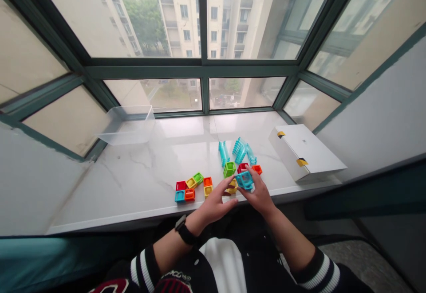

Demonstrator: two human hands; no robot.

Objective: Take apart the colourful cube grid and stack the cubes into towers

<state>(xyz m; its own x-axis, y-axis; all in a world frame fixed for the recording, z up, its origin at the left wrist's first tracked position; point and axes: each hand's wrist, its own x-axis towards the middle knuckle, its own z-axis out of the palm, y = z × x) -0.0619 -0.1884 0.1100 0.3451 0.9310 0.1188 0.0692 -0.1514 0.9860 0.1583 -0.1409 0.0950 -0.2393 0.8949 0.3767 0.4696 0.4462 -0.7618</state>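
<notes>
While the right hand pinches a teal hollow plastic cube, fingers curled, the left hand's fingers spread just beside it; steady pressure looks called for.

The single view looks from the person's head, forward and down, past the black jacket to the left hand and right hand close below. It faces a marble window sill and, beyond it, the window frame, with an apartment block farther off.
</notes>
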